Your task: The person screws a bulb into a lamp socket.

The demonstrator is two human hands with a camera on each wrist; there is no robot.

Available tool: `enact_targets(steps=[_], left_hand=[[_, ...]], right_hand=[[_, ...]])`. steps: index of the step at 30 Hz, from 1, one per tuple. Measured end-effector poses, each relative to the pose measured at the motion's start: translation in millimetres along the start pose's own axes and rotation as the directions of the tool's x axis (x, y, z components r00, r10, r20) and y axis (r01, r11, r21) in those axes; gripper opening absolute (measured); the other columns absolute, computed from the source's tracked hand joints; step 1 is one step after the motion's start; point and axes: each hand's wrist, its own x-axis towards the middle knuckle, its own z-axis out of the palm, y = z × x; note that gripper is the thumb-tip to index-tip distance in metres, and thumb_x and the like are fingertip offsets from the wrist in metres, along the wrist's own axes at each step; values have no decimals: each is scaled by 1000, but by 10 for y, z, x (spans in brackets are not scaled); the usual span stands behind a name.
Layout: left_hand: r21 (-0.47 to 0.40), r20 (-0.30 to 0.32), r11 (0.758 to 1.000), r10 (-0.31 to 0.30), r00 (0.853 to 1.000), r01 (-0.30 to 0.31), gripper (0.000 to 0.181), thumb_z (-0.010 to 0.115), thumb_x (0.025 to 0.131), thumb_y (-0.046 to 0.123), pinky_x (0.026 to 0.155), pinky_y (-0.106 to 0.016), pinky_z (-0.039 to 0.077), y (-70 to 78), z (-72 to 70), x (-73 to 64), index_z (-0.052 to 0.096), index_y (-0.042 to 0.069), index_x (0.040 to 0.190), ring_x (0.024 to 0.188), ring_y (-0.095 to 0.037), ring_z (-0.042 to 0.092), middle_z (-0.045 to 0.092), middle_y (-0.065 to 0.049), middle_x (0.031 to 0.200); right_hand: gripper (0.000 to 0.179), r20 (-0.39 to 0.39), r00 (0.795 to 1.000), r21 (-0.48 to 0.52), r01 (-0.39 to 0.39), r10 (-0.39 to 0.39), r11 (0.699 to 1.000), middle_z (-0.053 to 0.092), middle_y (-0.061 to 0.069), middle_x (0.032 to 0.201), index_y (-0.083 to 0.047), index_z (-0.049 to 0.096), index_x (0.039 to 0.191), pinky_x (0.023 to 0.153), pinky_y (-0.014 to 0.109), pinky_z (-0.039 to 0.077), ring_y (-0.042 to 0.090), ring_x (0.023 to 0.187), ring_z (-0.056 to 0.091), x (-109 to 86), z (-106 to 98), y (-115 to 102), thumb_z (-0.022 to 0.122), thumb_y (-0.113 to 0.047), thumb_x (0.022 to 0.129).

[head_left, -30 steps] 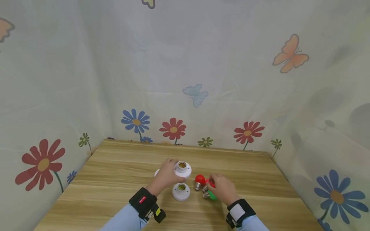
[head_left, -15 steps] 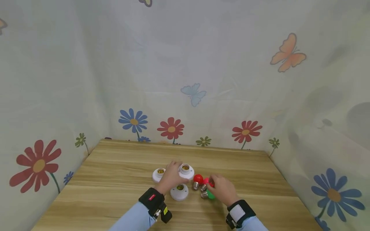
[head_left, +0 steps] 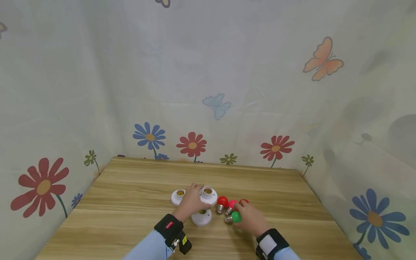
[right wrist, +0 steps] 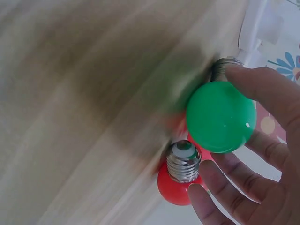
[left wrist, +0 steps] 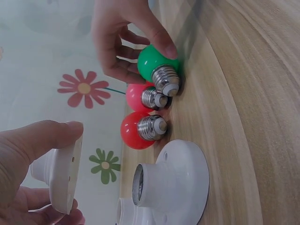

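Note:
My left hand (head_left: 190,202) grips a white lamp holder (head_left: 212,199) by its round base, raised off the table in the left wrist view. Two more white lamp holders stand on the table: one to the left (head_left: 176,199), the other in front (head_left: 201,219), partly covered by my left hand. Over on the right, my right hand (head_left: 251,218) has its thumb and fingers around a green light bulb (head_left: 236,217), whose metal screw base points left. A pink bulb (head_left: 232,204) and a red bulb (head_left: 222,201) lie close beside it. Another red bulb (head_left: 243,200) shows behind my right fingers.
Everything lies on a wood-grain table (head_left: 139,180). Behind it and along both sides hangs a pale curtain (head_left: 227,65) printed with flowers and butterflies. Each wrist wears a black strap; the left one (head_left: 169,228) carries a small camera.
My left hand has shifted slightly right with the lamp holder. My right fingers have moved from beside the pink bulb onto the green one, and the far red bulb has come into sight.

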Motion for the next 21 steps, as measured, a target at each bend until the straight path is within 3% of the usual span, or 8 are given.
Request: enact_targets(steps=[6,9,15,21], left_hand=[[3,-3,1000,-6,1000,6,80,86,70,28,97,-51,47,-9,-2,-17,50,1,136,119,-34,47,52,-18,128],[8,-8,1000,-2,1000,2,80,86,70,28,97,-51,47,-22,6,-16,50,0,136,118,-34,47,52,-18,126],[-20,-10,1000,10,1000,-10,78,87,68,29,93,-50,48,-53,37,-22,53,-1,132,113,-32,49,53,-16,120],[-93,15,995,22,1000,-21,77,87,69,26,93,-50,49,-26,41,-50,51,-3,131,111,-32,53,52,-18,121]], right_hand=[[50,29,1000,-2,-2,2,1000,55,1,90,-14,64,103,64,38,54,16,77,56,-25,53,1,88,-29,62],[49,33,999,66,13,-16,998,57,1,90,-11,63,104,65,38,54,16,78,58,-33,-4,-15,87,-25,64],[43,-22,997,311,74,-71,947,65,11,95,2,60,106,71,39,57,22,84,63,26,-380,-178,81,-2,69],[49,-85,996,403,17,19,915,61,13,110,-4,51,120,80,41,57,22,93,62,196,-812,-415,78,-5,79]])
